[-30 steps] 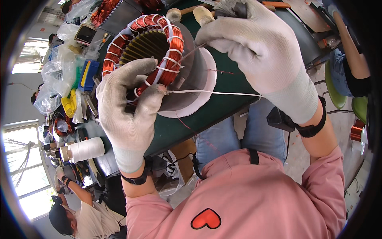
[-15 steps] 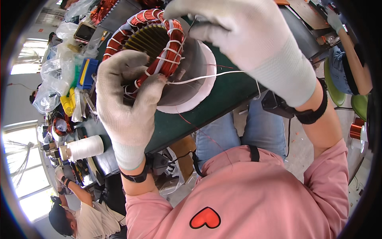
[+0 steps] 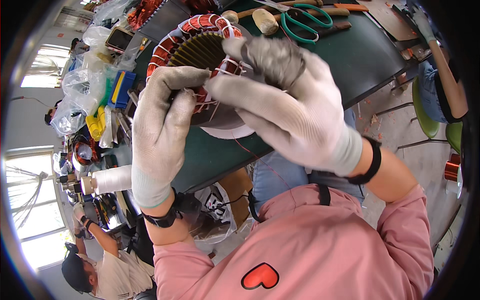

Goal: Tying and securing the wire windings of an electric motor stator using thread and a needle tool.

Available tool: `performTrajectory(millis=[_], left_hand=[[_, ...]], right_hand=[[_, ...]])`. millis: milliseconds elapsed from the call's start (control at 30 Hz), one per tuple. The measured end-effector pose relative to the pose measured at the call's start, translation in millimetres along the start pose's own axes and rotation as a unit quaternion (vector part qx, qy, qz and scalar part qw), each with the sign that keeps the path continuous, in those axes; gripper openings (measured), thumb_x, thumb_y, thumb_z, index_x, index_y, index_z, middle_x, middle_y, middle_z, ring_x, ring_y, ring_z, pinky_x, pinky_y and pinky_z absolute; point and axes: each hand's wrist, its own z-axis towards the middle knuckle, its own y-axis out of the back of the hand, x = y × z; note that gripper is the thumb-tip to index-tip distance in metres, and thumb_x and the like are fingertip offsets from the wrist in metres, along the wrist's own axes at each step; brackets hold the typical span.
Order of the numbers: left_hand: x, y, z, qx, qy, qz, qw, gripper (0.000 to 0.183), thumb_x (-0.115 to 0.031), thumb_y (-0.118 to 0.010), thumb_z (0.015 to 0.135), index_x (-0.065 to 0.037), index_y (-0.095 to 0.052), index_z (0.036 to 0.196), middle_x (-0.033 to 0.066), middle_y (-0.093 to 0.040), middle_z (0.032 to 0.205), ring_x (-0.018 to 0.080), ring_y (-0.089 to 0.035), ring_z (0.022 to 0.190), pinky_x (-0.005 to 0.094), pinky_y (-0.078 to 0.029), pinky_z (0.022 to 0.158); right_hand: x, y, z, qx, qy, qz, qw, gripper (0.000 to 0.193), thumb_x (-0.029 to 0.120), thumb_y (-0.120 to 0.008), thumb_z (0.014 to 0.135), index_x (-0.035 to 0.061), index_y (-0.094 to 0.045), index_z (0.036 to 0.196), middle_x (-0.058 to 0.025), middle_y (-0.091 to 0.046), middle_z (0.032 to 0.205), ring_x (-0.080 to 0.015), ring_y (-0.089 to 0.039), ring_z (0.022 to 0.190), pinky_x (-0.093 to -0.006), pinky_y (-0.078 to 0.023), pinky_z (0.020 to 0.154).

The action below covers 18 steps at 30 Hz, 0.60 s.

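A motor stator [image 3: 160, 55] with copper-red windings, laced round with white cord, rests tilted on a round, white-rimmed grey base [image 3: 227, 132] on the dark green table. My left hand [image 3: 160, 125], in a pale knit glove, grips the near side of the windings, thumb below and fingers above. My right hand [image 3: 300, 100], gloved alike, is close against the same side of the coil. Its fingers are curled and smeared by motion, so what they hold cannot be made out. Short white cord shows between the hands. A thin red wire [image 3: 265, 162] trails toward my shirt.
Green-handled scissors [image 3: 305, 25], a wooden mallet [image 3: 265, 21] and other tools lie at the table's back. A white cord spool [image 3: 112, 180], a blue box [image 3: 122, 90] and plastic bags stand left. One co-worker [image 3: 115, 270] is lower left, another [image 3: 435, 95] far right.
My right hand has come down and in toward my left at the coil. The long white cord stretched between them no longer shows. The scissors and mallet have come into view.
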Motion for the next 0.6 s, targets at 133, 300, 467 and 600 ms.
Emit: performTrajectory(millis=[133, 300, 467, 600], left_hand=[[-3, 1, 2, 0.01, -0.004, -0.002, 1.0, 0.023, -0.003, -0.047, 0.098, 0.003, -0.063, 0.112, 0.0084, -0.064, 0.109, 0.0159, -0.06, 0.102, 0.0289, -0.046, 0.093], [3, 6, 4, 0.029, -0.076, 0.086, 0.993, 0.025, -0.001, -0.051, 0.092, 0.001, -0.063, 0.114, 0.0111, -0.066, 0.11, 0.0223, -0.062, 0.103, 0.033, -0.047, 0.093], [8, -4, 0, 0.006, -0.093, 0.077, 0.993, 0.053, -0.015, -0.08, 0.067, -0.001, -0.065, 0.116, 0.0113, -0.069, 0.105, 0.0268, -0.066, 0.102, 0.0367, -0.051, 0.093], [9, -17, 0, -0.046, -0.082, 0.095, 0.991, 0.058, -0.028, -0.086, 0.068, -0.002, -0.066, 0.116, 0.0114, -0.07, 0.104, 0.0261, -0.067, 0.098, 0.0364, -0.052, 0.089]], right_hand=[[-20, -7, 12, 0.058, 0.058, -0.082, 0.993, 0.041, 0.029, -0.082, 0.061, 0.0275, -0.074, 0.101, -0.0028, -0.063, 0.116, -0.0282, -0.06, 0.114, -0.0458, -0.051, 0.092], [-1, -17, 14, 0.016, 0.122, 0.025, 0.992, 0.014, 0.029, -0.073, 0.075, 0.021, -0.071, 0.086, -0.0011, -0.063, 0.113, -0.03, -0.06, 0.108, -0.0466, -0.047, 0.091], [145, -8, -8, 0.168, -0.214, 0.728, 0.629, 0.017, 0.008, -0.069, 0.088, 0.0056, -0.061, 0.103, -0.0143, -0.062, 0.11, -0.0298, -0.065, 0.108, -0.0407, -0.052, 0.09], [177, 0, -4, 0.146, -0.063, 0.816, 0.555, 0.015, 0.014, -0.065, 0.093, 0.0001, -0.068, 0.096, -0.0122, -0.068, 0.093, -0.0303, -0.062, 0.091, -0.0399, -0.05, 0.086]])
